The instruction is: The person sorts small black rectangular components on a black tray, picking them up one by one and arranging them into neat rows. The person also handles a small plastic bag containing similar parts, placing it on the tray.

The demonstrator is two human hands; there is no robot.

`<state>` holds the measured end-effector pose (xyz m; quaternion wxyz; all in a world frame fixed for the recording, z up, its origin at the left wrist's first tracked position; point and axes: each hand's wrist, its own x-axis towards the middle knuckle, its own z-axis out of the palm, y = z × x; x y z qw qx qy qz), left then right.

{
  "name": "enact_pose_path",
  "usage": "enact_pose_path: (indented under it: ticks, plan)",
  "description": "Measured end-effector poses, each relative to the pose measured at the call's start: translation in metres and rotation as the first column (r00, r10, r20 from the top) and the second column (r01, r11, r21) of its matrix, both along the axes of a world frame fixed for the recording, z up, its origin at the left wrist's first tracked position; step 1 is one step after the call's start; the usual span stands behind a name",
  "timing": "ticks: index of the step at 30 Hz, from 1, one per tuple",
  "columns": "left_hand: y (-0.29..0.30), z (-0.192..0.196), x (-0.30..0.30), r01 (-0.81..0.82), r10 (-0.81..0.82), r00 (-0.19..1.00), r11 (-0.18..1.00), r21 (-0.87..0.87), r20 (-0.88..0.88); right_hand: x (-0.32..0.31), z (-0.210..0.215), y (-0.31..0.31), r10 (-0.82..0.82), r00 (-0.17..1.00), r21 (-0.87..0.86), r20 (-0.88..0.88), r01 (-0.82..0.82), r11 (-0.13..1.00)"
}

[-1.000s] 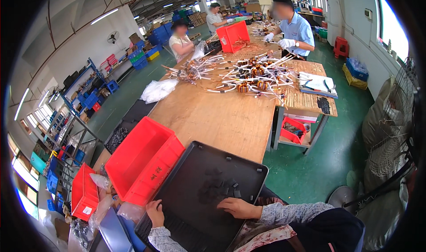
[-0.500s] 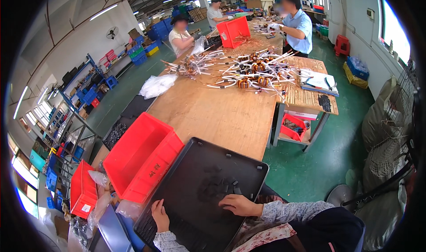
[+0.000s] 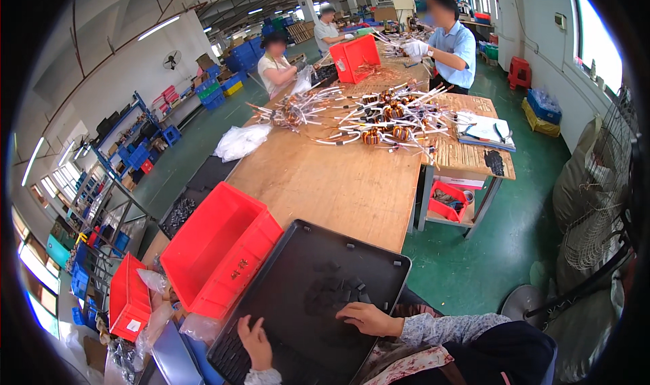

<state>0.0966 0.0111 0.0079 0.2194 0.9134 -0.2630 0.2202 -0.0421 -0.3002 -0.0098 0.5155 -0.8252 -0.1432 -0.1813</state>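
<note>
A shallow black tray point(image 3: 286, 263) lies in front of me at the table's near end. Loose small black rectangular pieces point(image 3: 338, 290) form a heap in its middle, and more black pieces point(image 3: 233, 361) lie in rows along its left near side. Over those rows is my left hand point(image 3: 255, 344), open, its fingers spread and nothing visible in them. My right hand point(image 3: 369, 318) is at the near edge of the heap, its fingers bent together in a pinch. Whatever may be between those fingertips is too small and dark to make out.
A large red bin point(image 3: 220, 249) stands against the tray's left side, a smaller red bin point(image 3: 130, 300) beyond it. Copper-wound coils with white leads point(image 3: 393, 117) are piled farther up the wooden table point(image 3: 318, 175). Three people work at the far end. A fan point(image 3: 528, 304) stands at right.
My left hand has moved slightly right and nearer to me, and its fingers have spread apart. My right hand stays almost in place by the heap. The view has shifted a little.
</note>
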Motion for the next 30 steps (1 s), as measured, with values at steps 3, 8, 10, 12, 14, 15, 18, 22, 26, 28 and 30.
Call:
enact_pose_path:
  ticks: [3,8,10,12,14,15,18,22,26,28,30]
  plan:
    - [-0.061,0.030,-0.047,0.219,-0.253,0.952,0.956,-0.193,-0.174,-0.001,0.003,0.004,0.002,0.999,-0.042,-0.040,-0.003,0.999]
    - [-0.117,0.021,-0.097,0.171,-0.444,0.716,0.860,-0.481,-0.539,-0.007,0.000,0.010,0.114,0.993,-0.166,-0.006,-0.114,0.980]
    - [-0.116,0.011,-0.098,0.132,-0.453,0.660,0.855,-0.501,-0.599,-0.016,0.009,0.009,0.076,0.997,-0.194,-0.002,-0.075,0.978]
    - [-0.115,0.009,-0.098,0.056,-0.469,0.587,0.836,-0.546,-0.659,-0.019,0.009,0.000,-0.034,0.999,-0.269,0.036,0.043,0.962]
    - [-0.108,-0.001,-0.098,-0.062,-0.499,0.488,0.799,-0.598,-0.716,-0.021,0.014,-0.012,-0.142,0.990,-0.409,0.014,0.136,0.902]
    - [-0.103,-0.010,-0.098,-0.116,-0.539,0.467,0.749,-0.653,-0.701,-0.023,0.021,-0.019,-0.206,0.978,-0.509,-0.024,0.166,0.845]
    - [-0.099,-0.029,-0.097,-0.212,-0.634,0.412,0.632,-0.746,-0.654,-0.032,0.021,-0.030,-0.216,0.970,-0.671,-0.109,0.089,0.736]
    - [-0.099,-0.039,-0.090,-0.141,-0.653,0.367,0.665,-0.734,-0.662,-0.039,0.006,-0.021,0.021,0.980,-0.640,-0.199,-0.146,0.754]
    - [-0.099,-0.027,-0.093,-0.240,-0.655,0.366,0.620,-0.747,-0.661,-0.034,0.003,-0.007,0.172,0.964,-0.579,-0.202,-0.259,0.773]
    - [-0.106,-0.011,-0.096,-0.215,-0.646,0.429,0.606,-0.766,-0.631,-0.031,0.005,-0.007,0.198,0.957,-0.588,-0.214,-0.288,0.756]
    - [-0.100,-0.018,-0.093,-0.168,-0.611,0.433,0.668,-0.725,-0.663,-0.029,0.008,-0.009,0.254,0.944,-0.525,-0.212,-0.329,0.785]
